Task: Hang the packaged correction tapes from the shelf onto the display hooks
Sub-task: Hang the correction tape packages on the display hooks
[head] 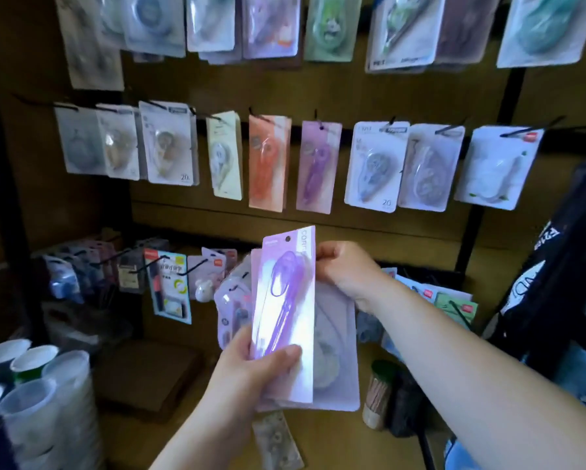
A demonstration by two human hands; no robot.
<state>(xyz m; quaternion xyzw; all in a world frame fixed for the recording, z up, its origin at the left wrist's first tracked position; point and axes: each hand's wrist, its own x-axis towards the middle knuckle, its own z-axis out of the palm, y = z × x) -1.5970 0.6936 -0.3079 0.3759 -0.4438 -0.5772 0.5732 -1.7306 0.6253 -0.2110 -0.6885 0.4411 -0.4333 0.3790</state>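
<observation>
Surrounding purple pack [286, 301]: cups [34, 362], hanging packs [318, 166]

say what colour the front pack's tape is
The front pack holds a purple tape; head view.

Glossy clear plastic blister on a purple card pack [285, 313]; thin black metal hooks [529, 128]; matt brown board [318, 86].

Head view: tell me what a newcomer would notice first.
The purple correction tape pack at centre, gripped at its bottom by the left hand and pinched near its top by the right hand. Behind it, rows of hanging packs fill the wall; stacked cups sit lower left.
</observation>
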